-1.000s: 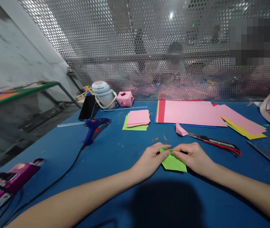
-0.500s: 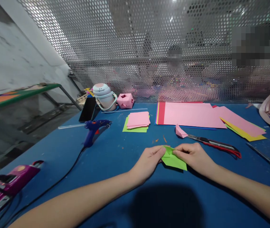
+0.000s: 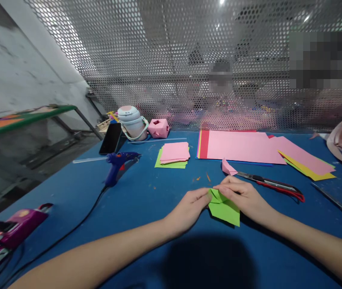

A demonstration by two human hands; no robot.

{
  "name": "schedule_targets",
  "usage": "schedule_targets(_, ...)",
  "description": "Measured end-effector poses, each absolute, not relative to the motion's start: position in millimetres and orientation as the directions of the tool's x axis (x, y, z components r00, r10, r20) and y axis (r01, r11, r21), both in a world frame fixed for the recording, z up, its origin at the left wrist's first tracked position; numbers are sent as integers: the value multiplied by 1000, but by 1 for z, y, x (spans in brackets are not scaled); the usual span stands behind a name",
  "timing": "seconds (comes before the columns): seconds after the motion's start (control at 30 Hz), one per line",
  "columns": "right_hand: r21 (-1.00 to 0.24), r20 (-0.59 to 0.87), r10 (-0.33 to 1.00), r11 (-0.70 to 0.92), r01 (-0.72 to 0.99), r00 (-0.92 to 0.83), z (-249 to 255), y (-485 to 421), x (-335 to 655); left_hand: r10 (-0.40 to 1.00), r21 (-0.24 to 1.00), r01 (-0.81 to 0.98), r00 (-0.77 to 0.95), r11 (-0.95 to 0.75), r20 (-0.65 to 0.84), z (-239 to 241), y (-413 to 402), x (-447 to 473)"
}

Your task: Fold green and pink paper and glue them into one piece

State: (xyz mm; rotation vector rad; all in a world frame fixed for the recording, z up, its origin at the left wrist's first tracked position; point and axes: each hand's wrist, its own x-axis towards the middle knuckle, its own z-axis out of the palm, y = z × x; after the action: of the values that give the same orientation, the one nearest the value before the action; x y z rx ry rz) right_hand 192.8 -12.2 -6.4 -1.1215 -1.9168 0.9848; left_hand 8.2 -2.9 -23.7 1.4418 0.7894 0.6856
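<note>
A partly folded piece of green paper (image 3: 225,210) is held just above the blue table, between both hands. My left hand (image 3: 189,208) pinches its left edge with thumb and fingers. My right hand (image 3: 244,196) grips the upper right part, thumb on top near a fold. The undersides of the fingers are hidden by the paper. Just beyond the right hand lie a small folded pink paper piece (image 3: 228,167) and a utility knife (image 3: 271,184) with a red and black handle.
A blue glue gun (image 3: 116,164) stands at the left, its cord running to a purple power strip (image 3: 14,237). Stacked pink and green squares (image 3: 175,152), large pink sheets (image 3: 239,146), a pink paper polyhedron (image 3: 159,128), a lidded cup (image 3: 133,124) and scissors (image 3: 339,204) lie around.
The green paper has turned and come slightly nearer, its lower corner now farther down. My right fingers have slid up and left over its top edge, closer to the left hand.
</note>
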Motion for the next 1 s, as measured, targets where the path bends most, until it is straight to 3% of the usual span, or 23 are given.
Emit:
schedule_targets(0.17,-891,125,909,279,359,-397,-5,-11,193,816,977,189,578,-97,-31,-16,-5,8)
schedule_targets(0.53,-845,216,894,373,382,-394,-5,-13,191,854,855,400,512,-330,90,-14,-12,10)
schedule_targets(1.0,-839,212,895,373,397,-393,-4,-14,191,816,801,401,550,-444,177,-14,-13,10)
